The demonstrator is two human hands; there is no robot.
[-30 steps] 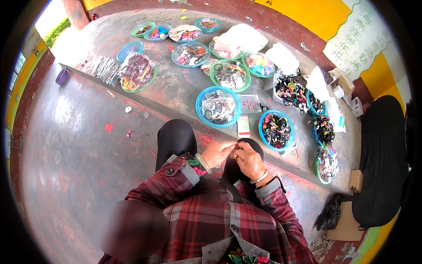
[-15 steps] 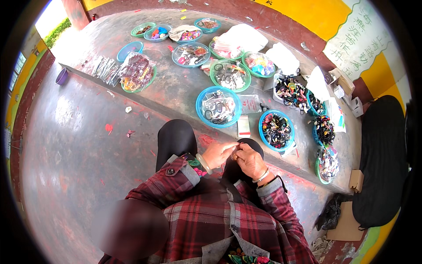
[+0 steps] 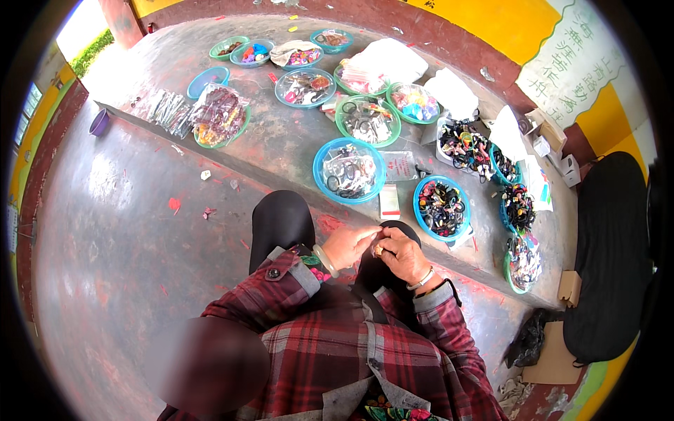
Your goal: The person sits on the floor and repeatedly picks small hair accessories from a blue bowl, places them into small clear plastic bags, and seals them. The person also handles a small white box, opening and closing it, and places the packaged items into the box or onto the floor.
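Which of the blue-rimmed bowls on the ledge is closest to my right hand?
The blue bowl of dark hair ties, just beyond your right hand. The other blue bowl, holding clear packets, sits farther left, and the empty blue one is far off.

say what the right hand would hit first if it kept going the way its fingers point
The right hand points up-left, its fingertips already meeting the left hand over the knees. So it would likely meet the left hand's fingers first; what tiny item is pinched between them is too small to tell.
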